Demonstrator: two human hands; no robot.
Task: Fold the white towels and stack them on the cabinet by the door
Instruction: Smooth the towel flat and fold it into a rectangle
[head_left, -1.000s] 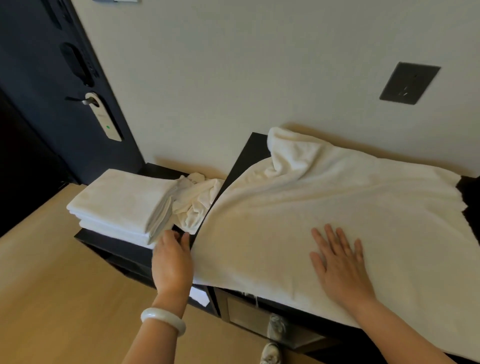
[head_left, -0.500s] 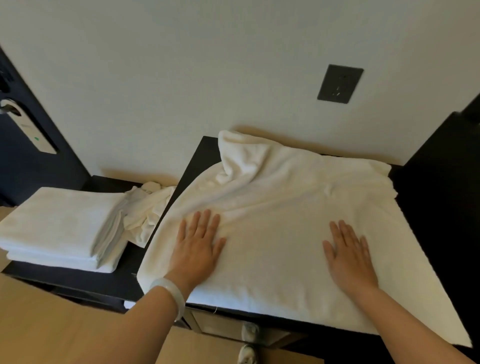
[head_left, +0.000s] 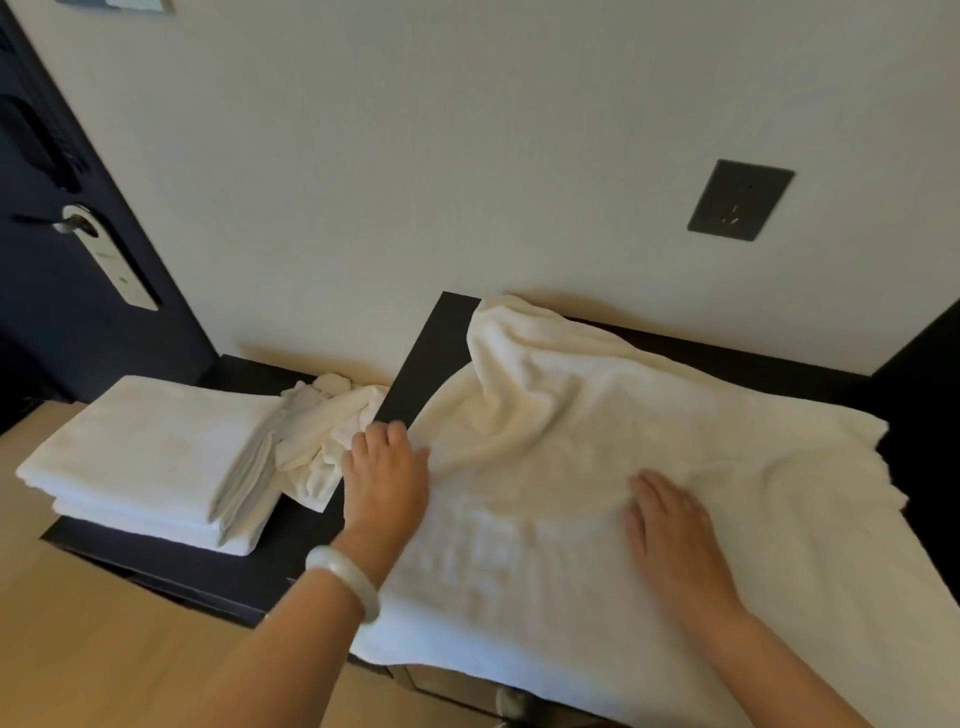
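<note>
From where I stand behind the head view, I count four white towels. Two lie folded flat in a neat stack (head_left: 150, 457) on the low black cabinet (head_left: 171, 561) beside the dark door (head_left: 62, 322). One small crumpled towel (head_left: 324, 441) sits just beside that stack. One large towel (head_left: 675, 415) is spread over the higher black table (head_left: 441, 343) against the wall. This big towel is creamy white and plush. It is rumpled into a ridge at its far left corner, and its near edge hangs over the front of the table. Two hands rest on it. The left hand (head_left: 387, 478), with a pale bangle (head_left: 345, 577) on its wrist, lies at the towel's left edge with its fingers loosely extended. The right hand (head_left: 670, 519) presses flat on the middle, fingers together. One dark socket plate (head_left: 740, 200) is on the wall, and one hanger tag (head_left: 111, 260) is on the door handle.
</note>
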